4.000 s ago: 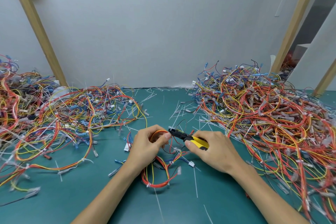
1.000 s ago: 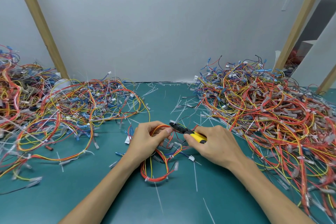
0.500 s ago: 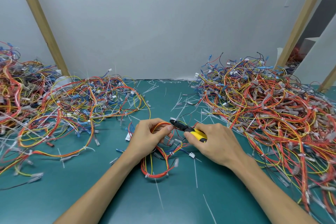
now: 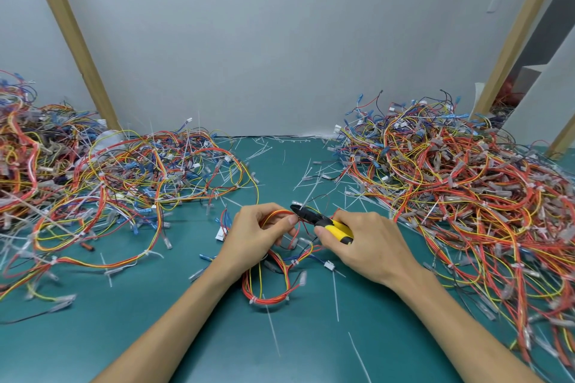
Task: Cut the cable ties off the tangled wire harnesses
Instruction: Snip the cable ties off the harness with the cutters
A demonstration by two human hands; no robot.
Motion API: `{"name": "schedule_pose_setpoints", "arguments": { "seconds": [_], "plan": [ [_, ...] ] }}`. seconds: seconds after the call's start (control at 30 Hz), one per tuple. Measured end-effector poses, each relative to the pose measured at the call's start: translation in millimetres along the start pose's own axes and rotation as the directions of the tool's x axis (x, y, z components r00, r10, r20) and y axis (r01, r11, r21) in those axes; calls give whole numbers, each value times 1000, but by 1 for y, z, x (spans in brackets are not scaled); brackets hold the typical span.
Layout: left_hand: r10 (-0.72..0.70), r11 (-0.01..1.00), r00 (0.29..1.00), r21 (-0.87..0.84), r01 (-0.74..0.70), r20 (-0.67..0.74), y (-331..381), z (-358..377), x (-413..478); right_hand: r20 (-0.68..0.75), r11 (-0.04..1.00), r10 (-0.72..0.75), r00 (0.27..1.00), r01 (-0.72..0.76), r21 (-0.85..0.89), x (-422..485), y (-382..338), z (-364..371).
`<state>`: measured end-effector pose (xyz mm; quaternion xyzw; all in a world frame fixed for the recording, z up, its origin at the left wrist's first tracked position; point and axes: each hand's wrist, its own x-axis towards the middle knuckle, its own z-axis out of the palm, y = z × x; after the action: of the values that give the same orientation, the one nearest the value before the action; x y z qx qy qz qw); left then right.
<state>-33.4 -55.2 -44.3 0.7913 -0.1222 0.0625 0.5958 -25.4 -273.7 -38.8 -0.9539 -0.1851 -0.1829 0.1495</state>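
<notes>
Two heaps of wire harnesses flank the teal worktop: the larger heap spreads along the right, the other heap along the left. Between them, near the person, is the harness in work, a loop of red, orange and yellow wires. Its lower end rests on the worktop, and its upper end is lifted in the left hand, whose thumb and fingers pinch the bundle. The right hand is curled round the yellow handles of the cutters, whose black nose points at the pinched wires; whether the blades are parted cannot be told. A white cable tie binds the loop at its bottom. Cut tie strips litter the worktop. The harness looks light and limp, so it is best held just beside a tie. Its thin insulation could be nicked, so the blades should take the tie alone.
</notes>
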Motion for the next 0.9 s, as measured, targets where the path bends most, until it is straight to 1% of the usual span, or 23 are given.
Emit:
{"name": "schedule_pose_setpoints", "arguments": {
  "seconds": [0.17, 0.33, 0.53, 0.63, 0.9],
  "plan": [
    [-4, 1000, 1000, -18, 4, -2, 0, 0, 0, 10, 1000, 26, 1000, -26, -3, 3, 1, -2],
    [-12, 1000, 1000, -12, 12, -3, 0, 0, 0, 19, 1000, 17, 1000, -17, 0, 0, -1, -2],
    [-15, 1000, 1000, -26, 15, -10, 1, 1, 0, 50, 999, 33, 998, -35, 41, 4, 0, -7],
    [-12, 1000, 1000, -18, 12, -6, 2, 2, 0, 46, 999, 39, 998, -40, 24, 2, -1, -6],
    [-21, 998, 999, -57, 19, -30, 3, 1, 0, 33, 1000, 5, 999, -6, 15, -1, -1, -4]
  ]
}}
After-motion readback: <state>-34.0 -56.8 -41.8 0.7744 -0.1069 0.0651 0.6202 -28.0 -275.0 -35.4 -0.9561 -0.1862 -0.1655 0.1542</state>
